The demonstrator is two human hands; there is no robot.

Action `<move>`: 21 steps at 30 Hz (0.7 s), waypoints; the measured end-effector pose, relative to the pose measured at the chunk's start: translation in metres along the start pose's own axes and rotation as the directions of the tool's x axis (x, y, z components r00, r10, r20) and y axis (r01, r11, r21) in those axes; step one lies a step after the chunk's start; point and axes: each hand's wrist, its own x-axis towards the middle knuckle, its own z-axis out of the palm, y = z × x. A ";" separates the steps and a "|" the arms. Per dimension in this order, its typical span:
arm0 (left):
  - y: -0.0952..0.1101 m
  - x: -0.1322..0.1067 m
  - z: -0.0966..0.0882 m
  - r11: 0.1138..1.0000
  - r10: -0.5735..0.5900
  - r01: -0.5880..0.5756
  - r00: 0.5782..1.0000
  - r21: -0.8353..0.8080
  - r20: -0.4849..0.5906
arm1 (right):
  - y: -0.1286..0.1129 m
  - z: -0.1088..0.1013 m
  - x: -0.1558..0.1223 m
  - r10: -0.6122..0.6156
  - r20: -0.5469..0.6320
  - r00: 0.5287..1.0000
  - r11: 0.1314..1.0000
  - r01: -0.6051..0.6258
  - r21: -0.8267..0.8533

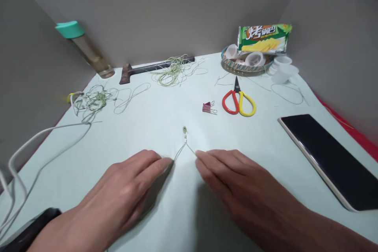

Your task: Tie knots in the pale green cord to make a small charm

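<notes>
On table [165,118], hands [130,183] palm-down, pinching cord [184,141]

Both hands' fingers [165,162] pinch a knotted cord [184,141].

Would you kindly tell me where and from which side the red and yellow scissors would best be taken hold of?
Probably by the two handle loops, from the near side. The scissors lie flat on the table, shut, with the dark blades pointing away toward the basket and the red and yellow loops facing the person. The right hand is nearer; fingers can slip into the open loops, away from the blades.
</notes>
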 end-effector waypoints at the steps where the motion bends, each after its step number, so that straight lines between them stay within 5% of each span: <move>1: -0.001 0.005 0.003 1.000 0.020 -0.020 0.999 -0.002 0.027 | 0.000 0.008 0.004 0.006 0.005 1.000 0.999 -0.007 0.038; 7: -0.003 0.025 0.020 0.996 0.079 -0.078 0.997 0.037 -0.004 | 0.004 0.038 -0.001 0.042 0.029 0.999 0.973 -0.047 0.224; 16: -0.010 0.031 0.033 0.998 0.037 -0.041 0.995 -0.045 -0.095 | 0.008 0.058 0.004 0.098 0.074 0.992 0.973 -0.112 0.204; 21: -0.009 0.019 0.039 0.992 -0.121 0.117 0.987 -0.041 -0.109 | 0.010 0.051 0.003 0.094 0.039 0.995 0.968 -0.101 0.228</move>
